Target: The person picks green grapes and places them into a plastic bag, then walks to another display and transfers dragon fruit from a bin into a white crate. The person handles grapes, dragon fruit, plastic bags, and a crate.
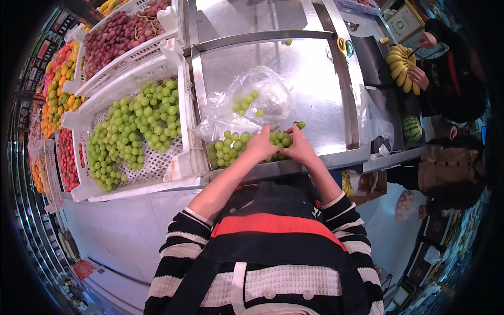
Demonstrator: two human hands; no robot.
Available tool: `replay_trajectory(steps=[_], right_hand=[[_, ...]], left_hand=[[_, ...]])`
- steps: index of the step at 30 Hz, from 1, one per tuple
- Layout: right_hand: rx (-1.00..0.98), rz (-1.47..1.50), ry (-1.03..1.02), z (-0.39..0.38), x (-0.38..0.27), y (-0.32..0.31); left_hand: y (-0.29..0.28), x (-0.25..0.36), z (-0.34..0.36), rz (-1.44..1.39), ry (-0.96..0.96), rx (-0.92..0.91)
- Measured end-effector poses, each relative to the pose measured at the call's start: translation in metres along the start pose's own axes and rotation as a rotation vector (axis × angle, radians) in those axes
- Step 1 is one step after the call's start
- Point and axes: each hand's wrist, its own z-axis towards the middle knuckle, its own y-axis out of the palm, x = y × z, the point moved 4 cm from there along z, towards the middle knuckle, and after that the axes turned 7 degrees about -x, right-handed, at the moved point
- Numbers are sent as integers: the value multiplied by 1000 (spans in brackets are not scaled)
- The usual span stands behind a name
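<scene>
My left hand point(260, 145) and my right hand point(301, 149) are together at the near side of a shallow steel tray point(310, 86). Between them is a small cluster of green grapes point(280, 138), with the fingers of both hands closed on it. One loose grape point(300, 125) shows just above my right fingers. To the left of my left hand, a bunch of green grapes point(227, 148) lies in the tray's near corner. A crumpled clear plastic bag point(273, 94) lies beyond my hands, with several loose grapes at it. My fingertips are partly hidden among the grapes.
On the left stand a white plastic crate point(184, 126) of green grapes and another crate point(122, 62) of red grapes. Scissors point(345, 47) lie by the tray's right rim. At the far right, another person's hands point(418, 77) hold bananas point(401, 67) near a watermelon point(412, 129).
</scene>
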Motion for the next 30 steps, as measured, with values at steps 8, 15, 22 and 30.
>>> replay_trajectory(steps=[8,15,22,30], right_hand=[[-104,494,8,-5,-8,3],[-45,553,-88,-26,-40,3],[-151,674,-172,16,-80,-5],[27,504,-206,40,-62,-51]], left_hand=[[20,-2,0,-528,56,11],[6,6,-55,-672,170,-5],[-58,20,-64,-783,61,33],[-93,-8,-71,-806,382,488]])
